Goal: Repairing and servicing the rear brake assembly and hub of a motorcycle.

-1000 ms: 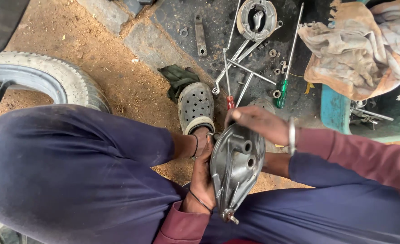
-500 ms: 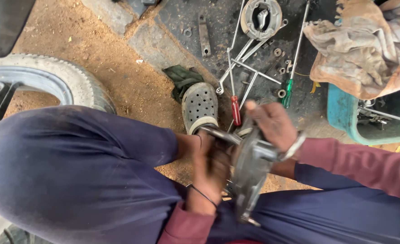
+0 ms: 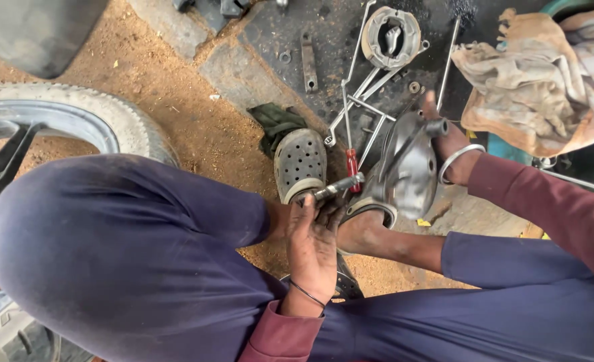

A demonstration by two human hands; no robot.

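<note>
My right hand grips a grey cast-metal engine cover by its far edge and holds it out above the oily ground, dark inner side toward me. My left hand sits lower, between my knees, with its fingers closed round a short metal shaft that points up and to the right. A metal bangle circles my right wrist. Both sleeves are maroon, and my legs are in dark blue trousers.
A grey perforated clog is on my foot. Beyond it lie a red-handled screwdriver, several thin rods and spanners, a round brake plate and dirty rags. A motorcycle tyre stands at the left.
The metal cover has gone from my lap, out and to the right, in my right hand. My left hand let go of it and now holds the short shaft.
</note>
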